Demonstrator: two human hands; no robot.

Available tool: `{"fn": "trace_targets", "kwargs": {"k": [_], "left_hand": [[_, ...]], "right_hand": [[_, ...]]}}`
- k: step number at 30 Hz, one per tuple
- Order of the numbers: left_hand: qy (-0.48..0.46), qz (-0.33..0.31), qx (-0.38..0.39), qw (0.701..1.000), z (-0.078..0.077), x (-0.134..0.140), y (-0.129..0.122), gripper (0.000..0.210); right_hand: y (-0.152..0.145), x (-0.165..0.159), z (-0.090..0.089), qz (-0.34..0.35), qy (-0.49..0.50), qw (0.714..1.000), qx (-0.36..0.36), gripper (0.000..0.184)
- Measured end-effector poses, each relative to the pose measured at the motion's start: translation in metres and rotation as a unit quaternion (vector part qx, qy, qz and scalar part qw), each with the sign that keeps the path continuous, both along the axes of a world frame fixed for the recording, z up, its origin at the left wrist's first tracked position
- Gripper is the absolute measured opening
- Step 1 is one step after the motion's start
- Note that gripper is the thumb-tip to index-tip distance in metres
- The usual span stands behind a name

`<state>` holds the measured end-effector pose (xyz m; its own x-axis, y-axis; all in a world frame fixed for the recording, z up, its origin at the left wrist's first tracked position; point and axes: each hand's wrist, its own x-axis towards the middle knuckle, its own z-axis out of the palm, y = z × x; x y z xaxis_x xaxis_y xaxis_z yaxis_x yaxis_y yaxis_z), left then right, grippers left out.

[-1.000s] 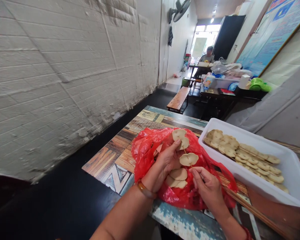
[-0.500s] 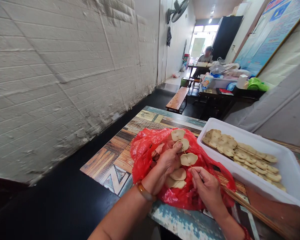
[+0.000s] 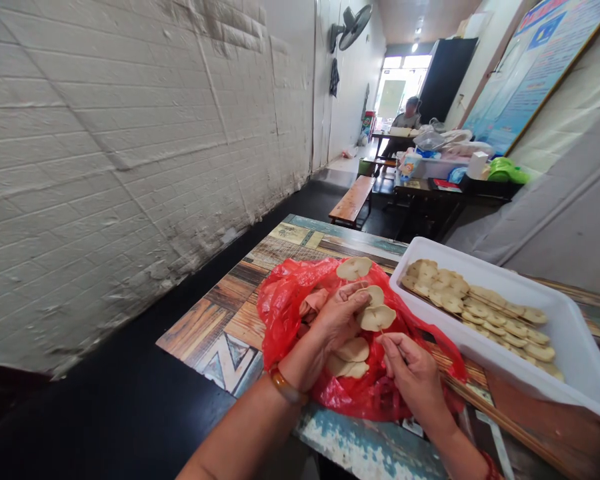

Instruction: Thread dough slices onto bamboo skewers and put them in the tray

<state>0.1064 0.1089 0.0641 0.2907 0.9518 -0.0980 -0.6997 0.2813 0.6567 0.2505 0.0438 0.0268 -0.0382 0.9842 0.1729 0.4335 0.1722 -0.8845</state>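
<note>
Over the open red plastic bag (image 3: pixel 287 283), my left hand (image 3: pixel 337 317) pinches a thin, pale tan slice (image 3: pixel 375 295) between thumb and fingers. A second slice (image 3: pixel 377 318) overlaps it, with the thin skewer (image 3: pixel 381 331) running through. One more slice (image 3: pixel 354 268) sits apart beyond my left fingertips. My right hand (image 3: pixel 410 363) is closed on the skewer's near end. Below my left hand, loose slices (image 3: pixel 350 363) lie in the bag, beside some pinkish pieces (image 3: pixel 313 303). What food the slices are, I cannot tell.
A white plastic tub (image 3: pixel 577 333) with rows of skewered slices (image 3: pixel 480 307) stands at the right. Bare skewers (image 3: pixel 500 420) lie on the patterned table (image 3: pixel 215 313) before it. Behind are a wooden bench (image 3: pixel 353 200), a cluttered table (image 3: pixel 425 190) and a seated person (image 3: pixel 407 117).
The slice in my left hand has moved along the skewer towards my right hand and now overlaps the nearer slice. The view has shifted slightly.
</note>
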Motion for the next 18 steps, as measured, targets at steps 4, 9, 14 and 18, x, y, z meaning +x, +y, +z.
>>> {"fn": "trace_targets", "kwargs": {"k": [4, 9, 14, 18], "left_hand": [[0.006, 0.075, -0.005, 0.997, 0.007, -0.007, 0.002, 0.023], [0.008, 0.112, -0.063, 0.992, 0.009, -0.017, 0.010, 0.027], [0.029, 0.099, -0.076, 0.992, 0.014, -0.019, 0.012, 0.020], [0.026, 0.113, -0.054, 0.992, 0.012, -0.016, 0.011, 0.024]], "right_hand": [[0.000, 0.000, -0.001, 0.009, 0.003, 1.000, -0.007, 0.035], [-0.002, -0.003, -0.001, 0.038, -0.011, 0.999, -0.015, 0.035], [-0.003, -0.004, -0.001, 0.042, -0.035, 0.999, -0.003, 0.035], [-0.003, -0.003, -0.003, 0.036, -0.037, 0.999, -0.006, 0.034]]}}
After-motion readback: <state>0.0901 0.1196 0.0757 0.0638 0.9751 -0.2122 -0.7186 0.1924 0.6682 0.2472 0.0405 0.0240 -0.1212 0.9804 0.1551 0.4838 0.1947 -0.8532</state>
